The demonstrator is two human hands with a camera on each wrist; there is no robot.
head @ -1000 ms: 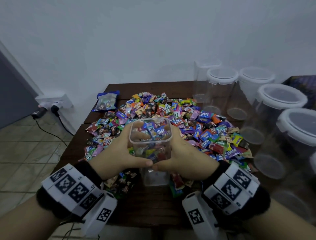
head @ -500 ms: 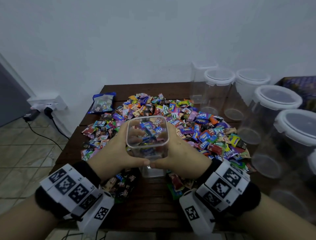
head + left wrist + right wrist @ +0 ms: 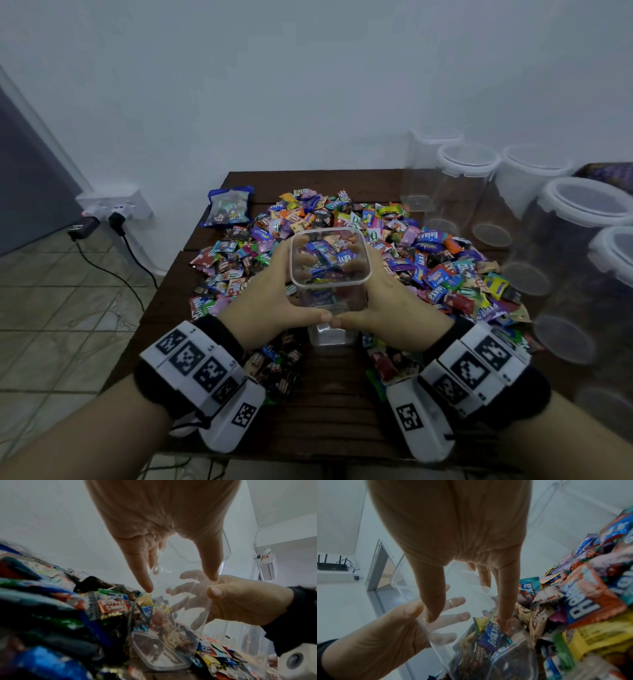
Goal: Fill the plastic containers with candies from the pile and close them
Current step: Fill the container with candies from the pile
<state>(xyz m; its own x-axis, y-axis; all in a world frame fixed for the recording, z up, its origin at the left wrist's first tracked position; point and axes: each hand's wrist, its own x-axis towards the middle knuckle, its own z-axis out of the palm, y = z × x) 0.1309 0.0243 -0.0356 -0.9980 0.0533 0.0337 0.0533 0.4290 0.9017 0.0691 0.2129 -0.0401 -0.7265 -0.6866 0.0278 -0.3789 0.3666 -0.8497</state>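
The left hand (image 3: 270,301) and right hand (image 3: 394,301) are clasping a clear square plastic container (image 3: 330,260) from both sides at frame centre, fingers wrapping its walls, thumbs nearly meeting in front. It is standing open-topped at the near edge of the colourful wrapped-candy pile (image 3: 445,274) on the dark wooden table (image 3: 329,404). Lidded clear round jars (image 3: 582,219) are lining the right side.

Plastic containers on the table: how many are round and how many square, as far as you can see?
Round lidded containers: 4
Square: 2, the open square container between the left hand and right hand, and the tall square container at the back
Total: 6, not counting a blurry base cut off at the right edge.
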